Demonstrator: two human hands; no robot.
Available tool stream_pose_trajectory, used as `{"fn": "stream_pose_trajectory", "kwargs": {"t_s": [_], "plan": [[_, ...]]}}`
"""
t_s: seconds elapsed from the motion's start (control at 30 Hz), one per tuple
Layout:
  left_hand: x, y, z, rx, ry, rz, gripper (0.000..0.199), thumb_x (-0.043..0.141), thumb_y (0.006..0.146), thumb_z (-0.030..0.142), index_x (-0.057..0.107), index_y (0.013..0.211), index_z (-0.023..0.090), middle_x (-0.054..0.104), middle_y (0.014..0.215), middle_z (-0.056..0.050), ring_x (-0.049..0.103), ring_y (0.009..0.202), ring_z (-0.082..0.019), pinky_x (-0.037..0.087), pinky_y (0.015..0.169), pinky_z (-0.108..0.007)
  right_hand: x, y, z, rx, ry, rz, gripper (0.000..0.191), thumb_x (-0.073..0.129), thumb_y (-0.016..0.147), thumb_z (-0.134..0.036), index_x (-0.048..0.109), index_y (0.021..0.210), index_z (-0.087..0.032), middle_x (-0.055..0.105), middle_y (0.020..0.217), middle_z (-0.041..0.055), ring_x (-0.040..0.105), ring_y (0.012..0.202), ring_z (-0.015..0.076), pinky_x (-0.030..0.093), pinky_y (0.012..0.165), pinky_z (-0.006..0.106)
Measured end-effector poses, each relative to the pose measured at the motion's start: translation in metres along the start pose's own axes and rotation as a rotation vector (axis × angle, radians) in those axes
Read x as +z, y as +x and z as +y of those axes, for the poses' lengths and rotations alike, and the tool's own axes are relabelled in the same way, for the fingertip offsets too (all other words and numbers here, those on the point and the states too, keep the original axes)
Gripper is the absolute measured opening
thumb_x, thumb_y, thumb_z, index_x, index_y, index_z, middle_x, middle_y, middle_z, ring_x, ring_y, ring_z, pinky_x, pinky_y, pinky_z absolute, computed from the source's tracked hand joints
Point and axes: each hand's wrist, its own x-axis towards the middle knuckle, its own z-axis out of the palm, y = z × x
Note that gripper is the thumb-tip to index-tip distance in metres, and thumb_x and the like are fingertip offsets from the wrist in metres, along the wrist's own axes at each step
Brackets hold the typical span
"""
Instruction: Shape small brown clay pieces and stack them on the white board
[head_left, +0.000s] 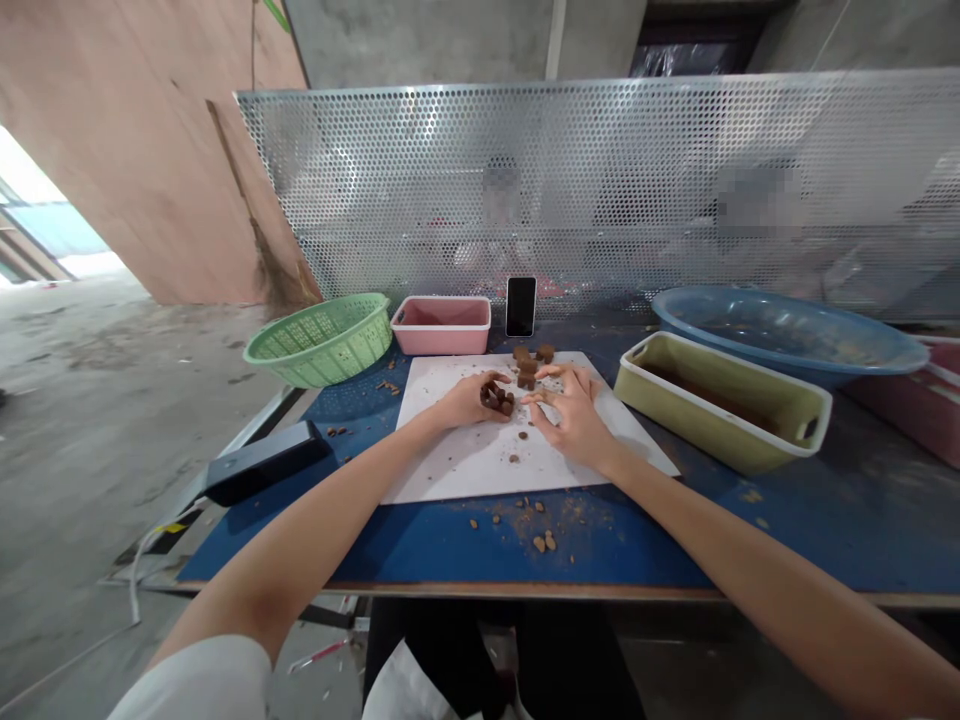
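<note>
My left hand curls its thumb and fingers around several small, dark brown rounded pieces; their exact kind is too small to tell. Opposite it, my right hand has its fingers spread, with the tips pointing left towards those pieces and nothing visible in its grasp. Just beyond the fingertips, a few lighter brown chunky pieces stand close together. Both hands are over a white board sprinkled with crumbs and a few loose brown bits.
Behind the board are a pink bin and an upright phone. A green basket stands left, above a black box. An olive bin and a blue basin are right. Almond-like bits lie near the front edge.
</note>
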Motion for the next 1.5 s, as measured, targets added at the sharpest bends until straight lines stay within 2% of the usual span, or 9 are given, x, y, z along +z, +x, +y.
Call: {"fn": "stream_pose_trajectory", "kwargs": {"t_s": [0.13,0.33,0.47,0.67,0.77,1.03,1.2,1.3,1.5], "plan": [[0.003,-0.001,0.002,0.014,0.11,0.058,0.075,0.096,0.066,0.033,0.063,0.131,0.018,0.077,0.097,-0.005,0.072,0.085,-0.019,0.056,0.084,-0.035,0.001,0.0,0.002,-0.016,0.023,-0.06,0.022,0.061,0.101,-0.032,0.082,0.096,-0.027,0.059,0.135,0.0102,0.048,0.127,0.0365,0.034,0.103,0.057],[-0.003,-0.004,0.0,0.028,-0.081,-0.074,0.075,0.089,0.072,0.026,0.058,0.14,0.018,0.077,0.111,-0.009,0.074,0.096,-0.019,0.056,0.091,-0.039,0.005,-0.001,0.008,-0.042,0.037,-0.157,0.027,0.06,0.103,-0.036,0.082,0.091,-0.025,0.06,0.135,0.0111,0.048,0.127,0.0362,0.035,0.103,0.058],[-0.002,-0.004,-0.003,0.038,-0.081,-0.065,0.074,0.088,0.075,0.028,0.056,0.141,0.018,0.078,0.108,-0.009,0.075,0.095,-0.019,0.057,0.09,-0.038,0.007,-0.001,0.008,-0.029,0.034,-0.175,0.026,0.06,0.103,-0.037,0.082,0.096,-0.026,0.06,0.135,0.0112,0.048,0.128,0.0358,0.036,0.103,0.058],[0.009,-0.002,0.01,-0.036,0.341,0.147,0.075,0.094,0.068,0.047,0.066,0.132,0.021,0.077,0.1,-0.007,0.073,0.098,-0.028,0.052,0.097,-0.045,0.008,-0.001,0.008,-0.028,0.041,-0.149,0.025,0.06,0.103,-0.036,0.08,0.094,-0.024,0.061,0.134,0.0115,0.048,0.128,0.0354,0.034,0.103,0.058],[0.011,-0.002,0.016,-0.047,0.435,0.151,0.074,0.093,0.068,0.052,0.069,0.131,0.021,0.076,0.1,-0.007,0.071,0.104,-0.032,0.049,0.102,-0.049,0.008,-0.001,0.008,-0.03,0.041,-0.147,0.024,0.06,0.102,-0.035,0.08,0.095,-0.025,0.061,0.132,0.0115,0.049,0.126,0.0354,0.035,0.102,0.057],[-0.006,-0.007,0.017,-0.016,0.161,-0.02,0.077,0.09,0.073,0.042,0.063,0.141,0.021,0.078,0.099,-0.004,0.073,0.089,-0.022,0.054,0.085,-0.035,0.006,-0.001,0.007,-0.04,0.065,-0.139,0.023,0.059,0.101,-0.034,0.081,0.097,-0.026,0.061,0.133,0.0112,0.048,0.126,0.0354,0.035,0.101,0.058],[-0.013,-0.006,0.016,-0.022,0.051,-0.057,0.062,0.069,0.095,0.053,0.062,0.142,0.013,0.079,0.091,-0.009,0.071,0.081,-0.02,0.052,0.076,-0.032,0.003,-0.001,0.006,-0.055,0.088,-0.126,0.026,0.057,0.102,-0.033,0.082,0.096,-0.027,0.063,0.13,0.0106,0.05,0.123,0.0341,0.034,0.1,0.057],[-0.015,-0.006,0.015,-0.059,0.023,-0.042,0.059,0.062,0.099,0.056,0.066,0.138,0.011,0.078,0.088,-0.009,0.069,0.077,-0.018,0.05,0.072,-0.031,0.002,-0.001,0.004,-0.068,0.096,-0.137,0.026,0.058,0.102,-0.033,0.082,0.095,-0.027,0.063,0.13,0.0105,0.05,0.122,0.0335,0.034,0.099,0.055],[-0.017,-0.006,0.012,-0.035,-0.028,-0.033,0.051,0.072,0.095,0.049,0.071,0.13,0.012,0.08,0.103,-0.012,0.073,0.093,-0.021,0.054,0.085,-0.035,0.002,-0.002,0.002,-0.106,0.104,-0.146,0.025,0.06,0.101,-0.033,0.081,0.089,-0.026,0.062,0.13,0.01,0.049,0.122,0.0333,0.035,0.099,0.054]]}}
